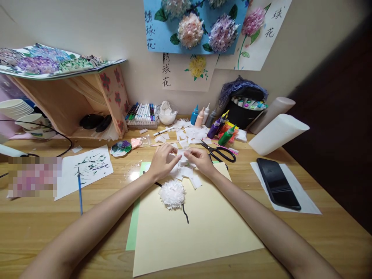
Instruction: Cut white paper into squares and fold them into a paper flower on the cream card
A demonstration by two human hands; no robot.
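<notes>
Both grips close on one small white paper square [182, 155]: the left hand [162, 161] pinches its left edge between thumb and fingers, and the right hand [200, 159] pinches its right edge, fingertips of the two hands almost touching. The square is held just above the counter [43, 232], over the far edge of a cream paper sheet [197, 232].

Directly below the grips lies a loose heap of paper squares [188, 174], some overlapping the cream sheet. Just nearer the person than the heap, a white paper flower [172, 193] sits on the cream sheet, with a dark drawn stem [186, 214] running from it toward the person. A green sheet [133, 228] shows under the cream sheet along its left edge.

Beyond the grips, more cut squares [188, 131] are scattered on the counter. Black scissors [221, 153] lie just to the right of the right hand. Farther right, a black phone [277, 183] rests on a white sheet. Beyond the scissors stand paint bottles [216, 126] and a black marker case [247, 106].

Left of the left hand, well apart, lie a paint palette [121, 148], a white sheet with green paint marks [87, 166] and a blue brush [79, 190]. A tray of markers [142, 114] and a white bowl [167, 115] stand at the far wall.
</notes>
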